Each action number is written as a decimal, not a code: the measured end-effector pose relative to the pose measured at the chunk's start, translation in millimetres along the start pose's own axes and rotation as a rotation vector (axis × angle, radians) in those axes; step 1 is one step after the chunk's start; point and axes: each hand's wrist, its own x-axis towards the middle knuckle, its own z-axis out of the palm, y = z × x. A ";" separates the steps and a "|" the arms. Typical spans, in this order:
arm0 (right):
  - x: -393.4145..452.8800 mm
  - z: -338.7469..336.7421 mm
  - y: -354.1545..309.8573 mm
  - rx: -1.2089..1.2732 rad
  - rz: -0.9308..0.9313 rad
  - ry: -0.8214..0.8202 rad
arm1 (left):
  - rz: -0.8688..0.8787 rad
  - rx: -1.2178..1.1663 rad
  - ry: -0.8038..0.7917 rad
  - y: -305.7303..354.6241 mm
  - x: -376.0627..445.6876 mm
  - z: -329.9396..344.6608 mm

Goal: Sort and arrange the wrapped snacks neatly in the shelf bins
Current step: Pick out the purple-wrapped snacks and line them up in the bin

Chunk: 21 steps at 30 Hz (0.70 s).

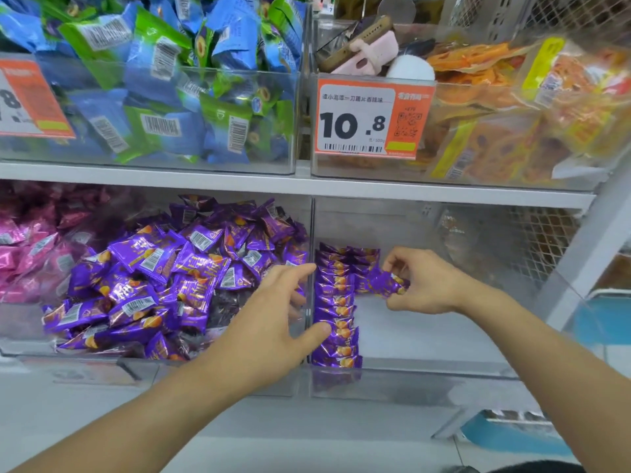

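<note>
A loose heap of purple wrapped snacks [164, 285] fills the lower middle clear bin [211, 373]. In the lower right clear bin [426, 377] a neat row of the same purple snacks [336, 312] stands along the left wall, with a short second row [362, 264] at the back. My right hand [423, 285] pinches one purple snack [387, 283] just right of the second row. My left hand [273, 319] hovers over the divider between the two bins, fingers spread, thumb touching the front of the neat row.
Pink wrapped snacks [30, 250] fill the lower left bin. Above, a bin of blue and green packets [164, 97] and a bin of orange packets [512, 124] with a 10.8 price tag [372, 121]. A phone in a pink case [362, 46] lies on top. Wire mesh [532, 244] closes the right side.
</note>
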 end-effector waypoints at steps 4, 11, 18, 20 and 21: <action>14.1 18.6 1.3 -0.149 -0.023 -0.098 | -0.026 -0.056 0.047 0.0 1.5 0.3; 22.2 34.9 3.9 -0.214 -0.062 -0.095 | -0.019 -0.117 0.057 -3.5 -0.9 1.5; 20.0 34.7 9.5 -0.154 -0.032 0.023 | -0.029 -0.155 0.070 -5.0 -0.2 1.0; 19.6 33.6 11.7 -0.155 -0.022 0.022 | -0.031 -0.163 0.073 -4.8 0.5 0.5; 19.5 32.8 12.9 -0.164 -0.014 0.015 | -0.033 -0.165 0.072 -4.7 0.4 0.4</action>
